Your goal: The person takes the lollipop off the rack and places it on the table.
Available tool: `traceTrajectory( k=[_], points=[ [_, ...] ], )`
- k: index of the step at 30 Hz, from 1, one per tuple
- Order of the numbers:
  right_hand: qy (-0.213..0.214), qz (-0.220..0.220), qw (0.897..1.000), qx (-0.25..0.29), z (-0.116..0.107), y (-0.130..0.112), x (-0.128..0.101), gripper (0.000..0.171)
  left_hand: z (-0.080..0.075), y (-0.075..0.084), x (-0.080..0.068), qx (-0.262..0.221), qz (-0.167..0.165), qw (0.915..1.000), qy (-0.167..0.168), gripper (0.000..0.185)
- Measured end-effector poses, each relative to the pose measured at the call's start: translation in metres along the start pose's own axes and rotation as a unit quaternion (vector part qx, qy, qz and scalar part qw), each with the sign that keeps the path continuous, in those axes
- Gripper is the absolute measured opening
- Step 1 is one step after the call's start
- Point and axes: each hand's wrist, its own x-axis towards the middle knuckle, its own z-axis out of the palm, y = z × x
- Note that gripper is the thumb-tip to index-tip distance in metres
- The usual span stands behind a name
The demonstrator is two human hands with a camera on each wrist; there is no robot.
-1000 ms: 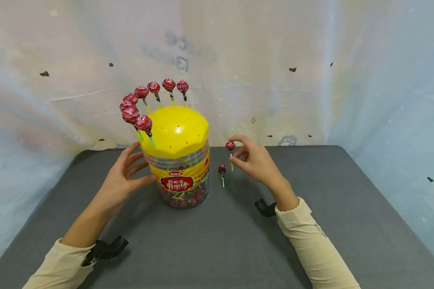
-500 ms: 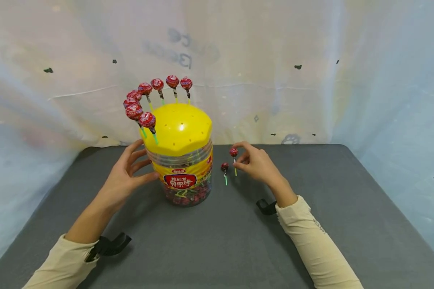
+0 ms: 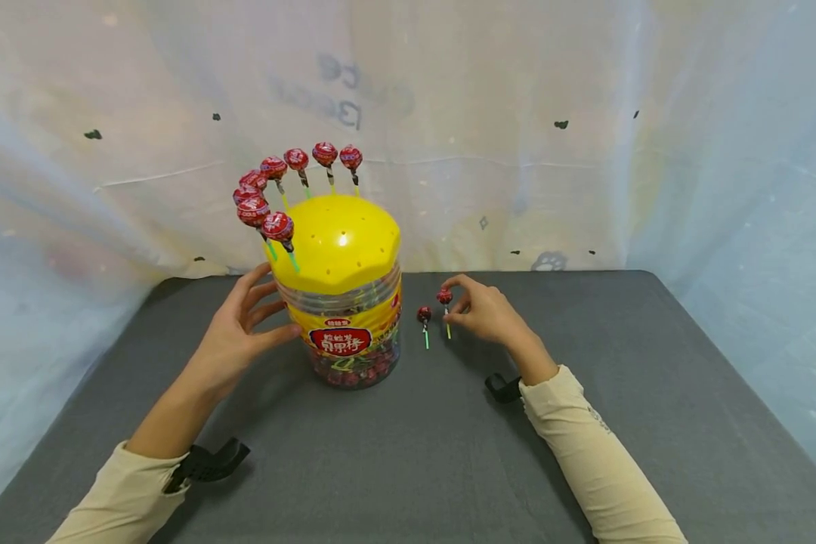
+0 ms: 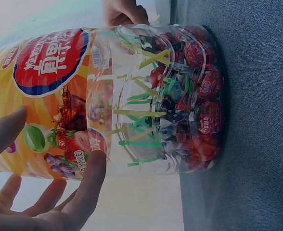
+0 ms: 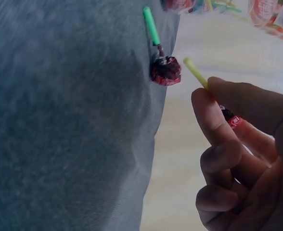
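**Two loose lollipops beside the tub, one of them in the fingers**

Two lollipops sit to the right of the candy tub (image 3: 345, 321): one lying lollipop (image 3: 424, 317) rests flat on the grey table (image 3: 449, 453), and a held lollipop (image 3: 445, 298) hangs just right of it, stick down, its tip close to the cloth. The right hand (image 3: 486, 311) pinches that one near its red head between thumb and forefinger, the other fingers curled loosely under. The left hand (image 3: 234, 336) stands against the left side of the tub, fingers spread and straight, thumb touching the clear wall.

By the look of it, the step in hand is handling a single lollipop next to its neighbour, low over the table. Any next move calls for a light pinch and a steady stick, since the lying one is very near.

Eight or so planted lollipops (image 3: 279, 227) stand in the holes of the yellow lid (image 3: 336, 242), along its left and far rim. Pale plastic sheeting (image 3: 585, 113) closes off the far side and both flanks of the table.
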Motion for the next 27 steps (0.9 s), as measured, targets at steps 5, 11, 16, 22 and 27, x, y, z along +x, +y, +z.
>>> traceTrajectory(
  k=[5, 11, 16, 22, 27],
  points=[
    [-0.030, 0.012, 0.999, 0.002, 0.003, 0.006, 0.005, 0.053, -0.001, 0.000, -0.002, 0.002, -0.001, 1.0000, 0.000, 0.089],
    [-0.060, 0.018, 0.998, 0.007, 0.007, 0.010, 0.010, 0.054, -0.003, -0.002, -0.003, 0.004, 0.002, 1.0000, 0.002, 0.089],
    [-0.064, 0.029, 0.998, 0.008, 0.008, 0.014, 0.011, 0.052, -0.002, 0.000, -0.002, -0.002, 0.003, 1.0000, -0.001, 0.089],
    [-0.083, 0.035, 0.996, 0.004, 0.009, 0.016, 0.013, 0.052, -0.001, 0.003, -0.002, -0.007, 0.000, 1.0000, -0.001, 0.090],
    [-0.091, 0.036, 0.995, -0.001, 0.013, 0.018, 0.015, 0.053, 0.000, 0.002, -0.001, 0.001, -0.002, 1.0000, 0.000, 0.090]
  ],
)
